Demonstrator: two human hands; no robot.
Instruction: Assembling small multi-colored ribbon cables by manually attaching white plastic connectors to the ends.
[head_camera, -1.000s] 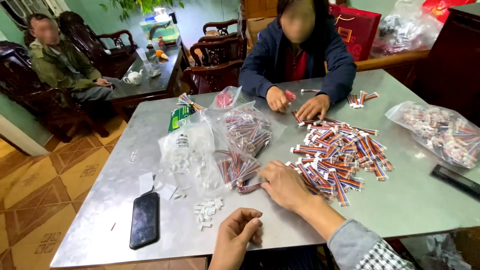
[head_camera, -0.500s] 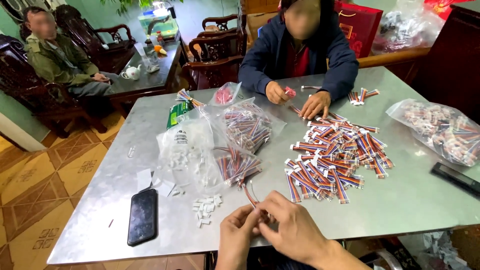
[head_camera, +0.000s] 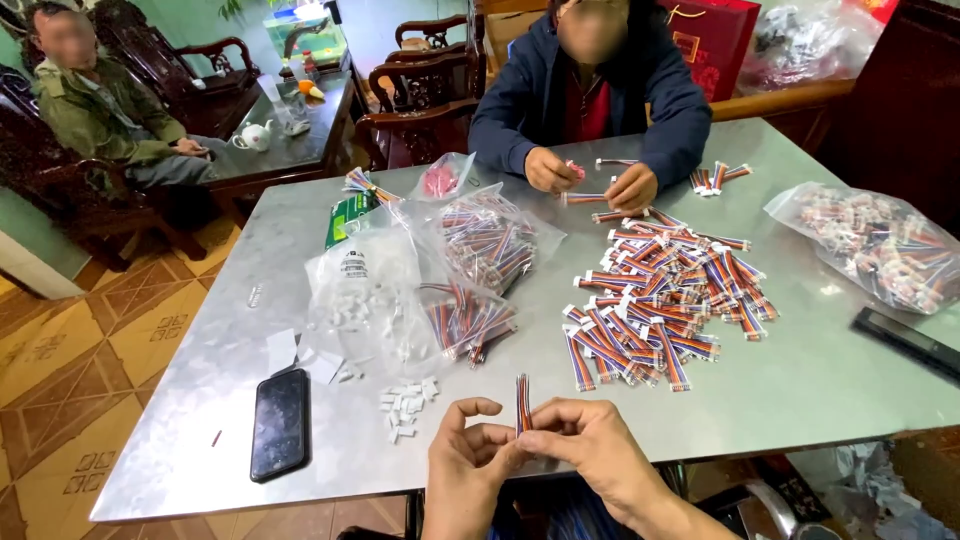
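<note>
Item: short striped wire bundle, upright at the near table edge, pinched between our left hand and right hand, both closed on it. White connector pieces lie just left. Risk, we judge: thin wires may slip or splay from fingertip grip.
</note>
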